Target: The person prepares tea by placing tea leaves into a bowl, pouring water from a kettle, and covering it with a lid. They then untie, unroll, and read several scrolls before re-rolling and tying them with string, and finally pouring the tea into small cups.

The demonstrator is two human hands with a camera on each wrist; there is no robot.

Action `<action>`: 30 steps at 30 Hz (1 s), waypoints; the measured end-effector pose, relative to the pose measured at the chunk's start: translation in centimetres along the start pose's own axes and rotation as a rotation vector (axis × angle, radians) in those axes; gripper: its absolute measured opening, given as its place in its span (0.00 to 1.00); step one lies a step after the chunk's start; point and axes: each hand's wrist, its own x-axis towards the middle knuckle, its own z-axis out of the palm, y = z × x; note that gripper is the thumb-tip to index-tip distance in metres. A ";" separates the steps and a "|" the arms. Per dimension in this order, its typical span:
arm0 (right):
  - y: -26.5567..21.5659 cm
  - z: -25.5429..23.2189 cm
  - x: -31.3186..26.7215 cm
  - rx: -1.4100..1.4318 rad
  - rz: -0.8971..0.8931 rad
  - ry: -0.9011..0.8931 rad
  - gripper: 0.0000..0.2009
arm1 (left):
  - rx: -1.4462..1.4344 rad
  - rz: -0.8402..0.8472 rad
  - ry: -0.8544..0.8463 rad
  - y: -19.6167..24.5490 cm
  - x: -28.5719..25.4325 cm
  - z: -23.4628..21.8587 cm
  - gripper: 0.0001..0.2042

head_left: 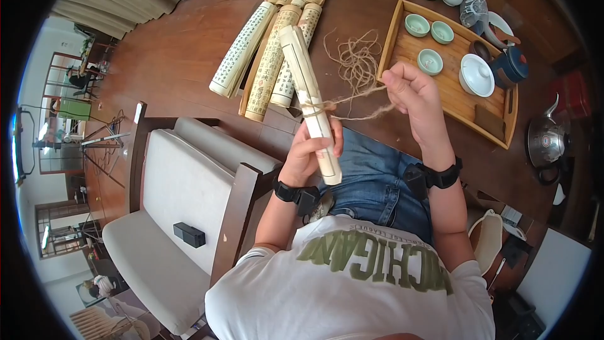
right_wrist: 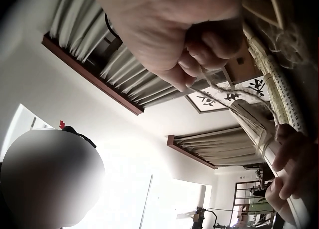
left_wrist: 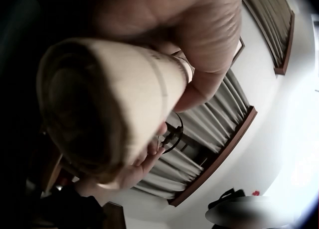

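My left hand grips a cream rolled paper scroll near its lower end, holding it tilted above my lap. Brown twine wraps the scroll around its middle. Two strands run from there to my right hand, which pinches them between thumb and fingertips. In the right wrist view the twine stretches from the pinching fingers to the scroll. The hollow, dark end of the scroll fills much of the left wrist view.
Several written scrolls lie stacked at the table's left edge, beside a loose tangle of twine. A wooden tray bears green cups and a white lidded bowl. Right of it stands a metal kettle. A cushioned bench is at left.
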 end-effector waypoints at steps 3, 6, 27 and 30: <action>-0.4 1.6 0.0 -0.396 -0.221 0.214 0.07 | 0.023 0.005 0.007 -0.3 0.4 0.0 0.31; -0.4 2.5 -0.7 -0.776 -0.439 0.226 0.12 | 0.031 0.017 0.011 -0.3 0.8 0.3 0.30; 3.0 4.2 -1.5 -0.536 -0.362 0.157 0.08 | -0.077 -0.032 -0.138 -0.9 1.8 1.9 0.24; 3.1 4.3 -1.5 -0.568 -0.389 0.173 0.08 | -0.049 -0.036 -0.098 -1.0 1.7 2.0 0.26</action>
